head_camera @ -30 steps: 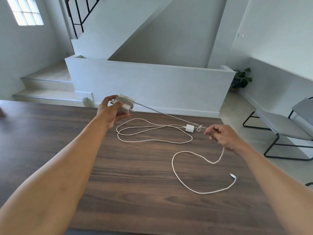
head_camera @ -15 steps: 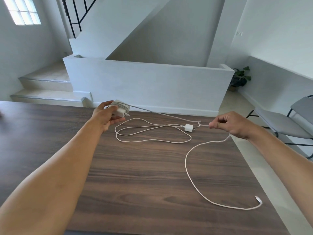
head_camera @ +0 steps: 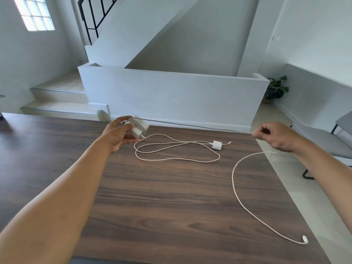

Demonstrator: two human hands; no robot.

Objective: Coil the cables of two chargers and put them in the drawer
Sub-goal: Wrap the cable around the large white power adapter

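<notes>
My left hand (head_camera: pixel 118 133) grips a large white charger brick (head_camera: pixel 138 127) above the far part of the dark wooden table (head_camera: pixel 152 206); a few turns of cable wrap the brick. Its white cable (head_camera: pixel 190 125) runs taut to my right hand (head_camera: pixel 274 136), which pinches it beyond the table's right edge. From there the slack cable (head_camera: pixel 236 189) curves down across the table to its plug end (head_camera: pixel 304 240) near the right edge. A small white charger (head_camera: pixel 217 145) lies on the table with its cable (head_camera: pixel 171 149) in loose loops. No drawer is visible.
A grey chair (head_camera: pixel 323 138) stands right of the table. Behind the table are a low white wall (head_camera: pixel 171 96), steps (head_camera: pixel 57 100) and a potted plant (head_camera: pixel 275 90). A dark object (head_camera: pixel 1 117) sits at the table's far left edge.
My right hand has moved right and outward, drawing the cable taut from the brick. The slack loop has stretched out and its plug end slid toward the table's right edge.
</notes>
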